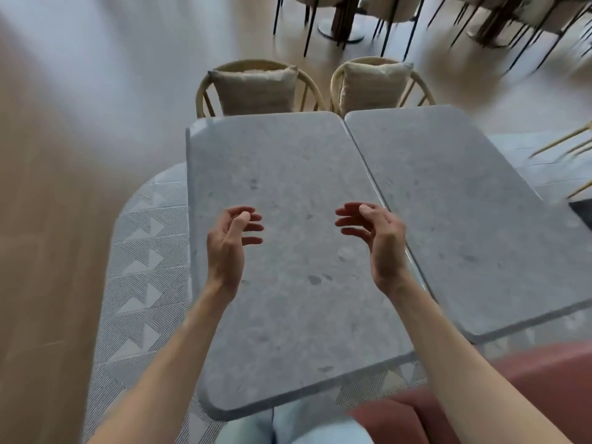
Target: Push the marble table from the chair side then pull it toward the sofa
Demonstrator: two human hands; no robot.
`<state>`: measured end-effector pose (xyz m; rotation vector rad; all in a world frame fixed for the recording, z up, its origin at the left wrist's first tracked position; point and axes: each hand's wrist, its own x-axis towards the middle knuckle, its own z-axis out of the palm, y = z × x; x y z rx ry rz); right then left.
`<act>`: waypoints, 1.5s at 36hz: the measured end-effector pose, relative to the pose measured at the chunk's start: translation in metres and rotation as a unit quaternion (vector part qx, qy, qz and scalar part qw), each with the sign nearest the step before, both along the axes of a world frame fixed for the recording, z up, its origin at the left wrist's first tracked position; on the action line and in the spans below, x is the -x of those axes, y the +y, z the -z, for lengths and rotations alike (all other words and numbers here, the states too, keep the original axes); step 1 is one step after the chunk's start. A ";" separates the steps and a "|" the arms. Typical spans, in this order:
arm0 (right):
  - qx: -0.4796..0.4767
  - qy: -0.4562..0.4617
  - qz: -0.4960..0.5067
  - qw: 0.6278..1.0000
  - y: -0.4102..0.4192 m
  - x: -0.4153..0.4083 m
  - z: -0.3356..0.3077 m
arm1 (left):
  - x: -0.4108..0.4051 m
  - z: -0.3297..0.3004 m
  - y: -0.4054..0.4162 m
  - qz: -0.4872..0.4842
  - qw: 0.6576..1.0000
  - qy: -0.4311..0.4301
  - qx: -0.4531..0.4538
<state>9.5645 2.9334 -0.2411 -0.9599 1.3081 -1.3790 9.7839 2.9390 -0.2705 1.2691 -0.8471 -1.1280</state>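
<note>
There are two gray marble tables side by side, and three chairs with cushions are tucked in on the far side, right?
Almost. The head view shows two chairs, not three: one chair and a second chair, each with a cream cushion, on the far side. The two gray marble tables, left and right, do sit side by side.

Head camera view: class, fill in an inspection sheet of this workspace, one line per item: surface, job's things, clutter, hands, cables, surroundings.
Surface: grey marble table, bare top, on a patterned rug.
Job's things: a second marble table butts against its right edge; two wooden chairs with cushions at the far end; reddish sofa at the near end.
Clutter: nothing seen.
Hands: left hand and right hand hover over the top, fingers curled, holding nothing.
Cables: nothing seen.
Surroundings: more chairs in the background, blurred.
</note>
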 end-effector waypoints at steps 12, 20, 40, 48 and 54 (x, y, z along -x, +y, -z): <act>-0.200 -0.071 -0.002 0.977 0.053 0.043 0.092 | 0.040 0.092 0.061 -0.049 0.981 0.045 -0.180; -0.406 -0.141 -0.004 0.903 0.110 0.074 0.172 | 0.091 0.149 0.133 -0.127 0.906 0.201 -0.350; -0.526 -0.115 0.054 0.841 0.190 0.123 0.227 | 0.160 0.187 0.207 -0.324 0.768 0.325 -0.447; -0.462 -0.315 0.073 0.826 0.182 0.132 0.242 | 0.168 0.201 0.203 -0.304 0.778 0.417 -0.358; -0.421 -0.394 0.148 0.804 0.165 0.147 0.244 | 0.183 0.205 0.192 -0.317 0.766 0.453 -0.327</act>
